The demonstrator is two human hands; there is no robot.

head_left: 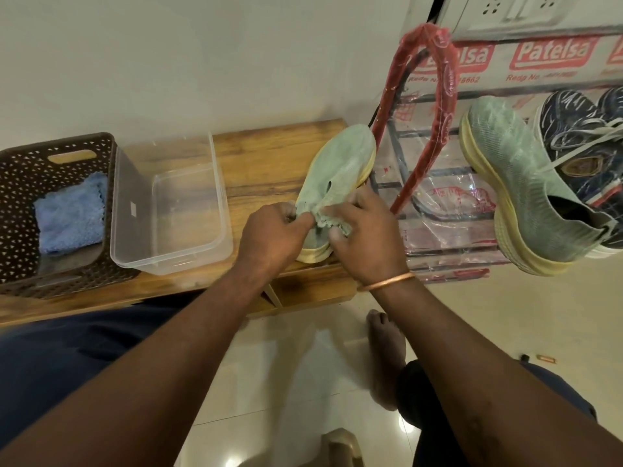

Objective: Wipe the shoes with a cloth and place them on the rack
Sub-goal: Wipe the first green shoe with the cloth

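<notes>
Reaching over open floor tiles, past one bare foot (384, 348), the left hand (273, 237) and right hand (367, 241) both pinch the collar of one pale green shoe (337, 176), fingers curled into its fabric. The shoe lies at the right end of a wooden bench (269, 163), its toe just beside the rack (441, 96), whose frame is wrapped in red plastic. To the left, side by side, sit one clear tub (172, 203) and one brown basket (20, 197) holding one blue cloth (70, 217). On the rack rest a second green shoe (515, 183) and navy shoes (580, 136), cut off by the frame edge.

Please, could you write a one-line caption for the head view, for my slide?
Left hand and right hand pinch the green shoe on the bench; its mate sits on the rack.
</notes>
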